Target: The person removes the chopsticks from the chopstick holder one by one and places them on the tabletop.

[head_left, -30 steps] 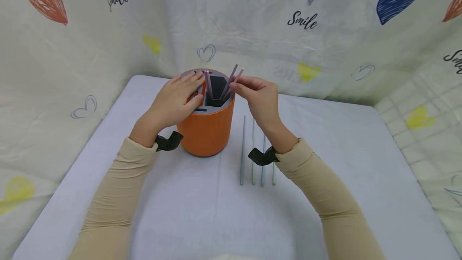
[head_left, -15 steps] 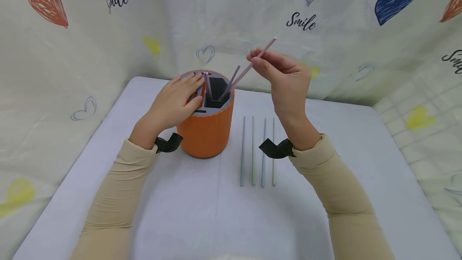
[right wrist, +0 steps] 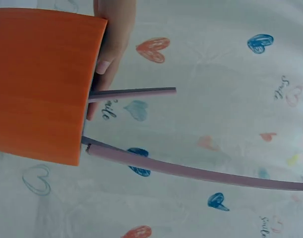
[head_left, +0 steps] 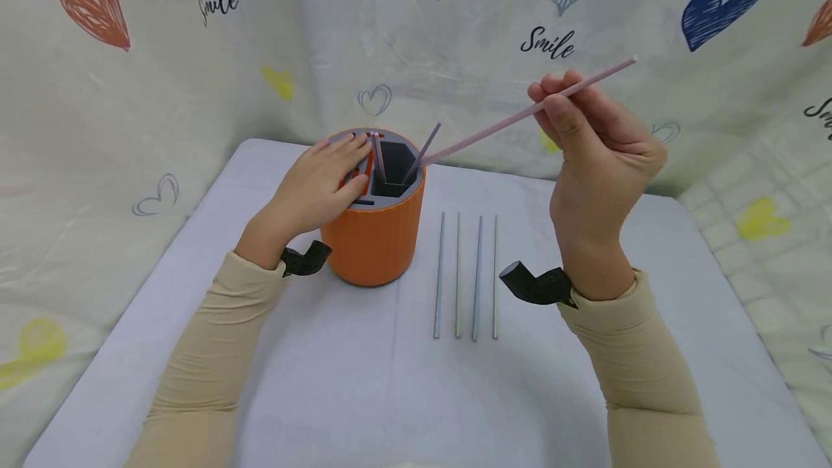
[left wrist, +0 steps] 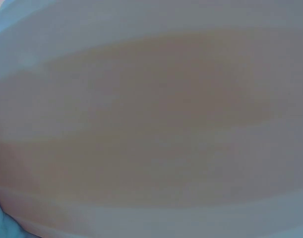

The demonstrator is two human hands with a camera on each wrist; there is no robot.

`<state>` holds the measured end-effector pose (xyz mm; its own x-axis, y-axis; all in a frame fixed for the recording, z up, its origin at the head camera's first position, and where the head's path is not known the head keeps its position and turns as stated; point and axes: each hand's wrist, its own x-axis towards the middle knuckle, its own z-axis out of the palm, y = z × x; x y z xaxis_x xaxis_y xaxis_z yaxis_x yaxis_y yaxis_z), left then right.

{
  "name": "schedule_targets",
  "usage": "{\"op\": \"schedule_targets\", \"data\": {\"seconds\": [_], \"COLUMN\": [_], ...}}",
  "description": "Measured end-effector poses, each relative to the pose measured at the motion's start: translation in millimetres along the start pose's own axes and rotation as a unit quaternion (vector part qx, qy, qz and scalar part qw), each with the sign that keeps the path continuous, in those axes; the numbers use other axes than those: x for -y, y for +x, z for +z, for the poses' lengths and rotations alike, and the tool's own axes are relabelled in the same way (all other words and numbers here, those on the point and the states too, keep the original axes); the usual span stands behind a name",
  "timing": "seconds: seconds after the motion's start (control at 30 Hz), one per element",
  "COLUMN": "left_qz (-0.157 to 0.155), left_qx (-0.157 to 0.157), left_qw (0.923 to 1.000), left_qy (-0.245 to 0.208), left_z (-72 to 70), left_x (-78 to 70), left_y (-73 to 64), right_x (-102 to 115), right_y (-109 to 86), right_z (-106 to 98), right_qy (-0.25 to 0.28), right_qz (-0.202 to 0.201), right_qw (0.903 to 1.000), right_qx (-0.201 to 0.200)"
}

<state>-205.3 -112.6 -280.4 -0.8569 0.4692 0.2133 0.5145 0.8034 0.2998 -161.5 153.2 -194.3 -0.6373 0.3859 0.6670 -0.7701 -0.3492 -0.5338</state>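
An orange cylindrical desk organizer (head_left: pixel 373 248) with a grey slotted top stands at the table's back left. My left hand (head_left: pixel 318 175) rests on the left part of that top, fingers extended. Pinched between thumb and fingers of my right hand (head_left: pixel 598 143) is a long thin pink stick (head_left: pixel 494 128), held slanted with its lower end beside the organizer's right rim. Two pinkish-purple sticks stand in the dark open compartment: one stick (head_left: pixel 378 157) upright at its left, another stick (head_left: pixel 425 146) leaning right. The left wrist view holds only a blurred orange-brown surface.
Several thin sticks (head_left: pixel 477 280), pale blue and pale green, lie in a parallel row on the white table (head_left: pixel 351 396), right of the organizer. Behind the table hangs a white curtain (head_left: pixel 455 49) printed with hearts.
My right hand has moved from the compartment up and to the right, drawing the pink stick out of it. The left hand keeps its place on the organizer.
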Motion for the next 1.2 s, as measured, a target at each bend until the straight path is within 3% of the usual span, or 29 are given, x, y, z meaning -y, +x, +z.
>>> {"op": "schedule_targets", "data": {"seconds": [0.2,0.33,0.5,0.73,1.0,1.1,1.2], "left_qz": [0.0,0.001,0.003,-0.001,-0.002,-0.001,0.0], "left_qx": [-0.001,0.0,-0.002,-0.001,0.0,0.0,-0.003], "left_qw": [1.0,1.0,1.0,1.0,1.0,1.0,1.0], "left_qy": [0.0,-0.002,-0.002,-0.002,-0.003,-0.002,0.0], "left_z": [1.9,2.6,1.5,2.4,2.6,2.2,1.6], "left_x": [-0.1,-0.6,-1.4,-1.6,-1.9,-1.6,-1.4], "left_y": [-0.7,-0.7,0.5,-0.6,-0.2,0.3,0.7], "right_x": [17.6,25.9,25.9,15.4,4.8,-1.8,-12.1], "right_y": [5.5,9.3,11.7,16.9,19.3,20.6,19.7], "right_z": [-10.1,-18.5,-35.3,-69.4,-100.9,-112.3,-124.9], "right_qy": [0.026,0.018,-0.013,-0.043,-0.095,-0.113,-0.129], "right_qz": [-0.028,-0.015,0.053,0.157,0.253,0.297,0.353], "right_qw": [0.998,0.9969,0.9966,0.986,0.9627,0.9479,0.9262], "right_qx": [-0.051,-0.074,-0.061,-0.036,0.016,0.026,0.032]}}
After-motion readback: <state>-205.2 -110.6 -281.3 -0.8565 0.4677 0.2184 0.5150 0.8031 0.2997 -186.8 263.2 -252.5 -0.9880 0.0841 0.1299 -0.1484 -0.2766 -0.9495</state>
